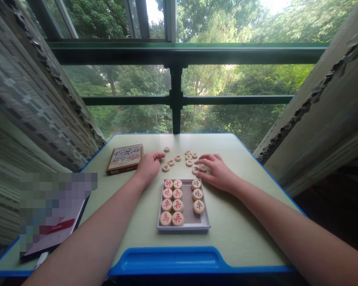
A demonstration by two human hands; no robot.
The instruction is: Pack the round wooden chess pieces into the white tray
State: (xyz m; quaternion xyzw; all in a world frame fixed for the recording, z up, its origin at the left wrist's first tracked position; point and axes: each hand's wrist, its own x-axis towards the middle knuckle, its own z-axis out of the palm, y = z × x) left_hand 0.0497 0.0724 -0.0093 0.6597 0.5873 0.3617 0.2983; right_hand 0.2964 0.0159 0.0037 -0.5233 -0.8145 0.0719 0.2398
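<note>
My left hand (149, 167) rests on the table beside a game box lid, its fingers stretched toward the loose pieces and nothing visible in them. With fingers and thumb apart, my right hand (217, 171) curves around a Chinese chess piece (203, 168); another Chinese chess piece (195, 170) lies by its fingertips. Several loose pieces (178, 158) are scattered between the hands. Nearer to me, a shallow box tray (191, 228) holds two columns of red-marked pieces (177, 205) on the left and three black-marked pieces (198, 206) in a column on the right.
The printed Chinese chess box lid (125, 157) lies at left. A tablet-like device (58, 222), partly blurred out, sits at the table's left edge. A blue-rimmed recess (170, 260) marks the front edge. Behind stands a window with green rails (176, 53), flanked by curtains (319, 91).
</note>
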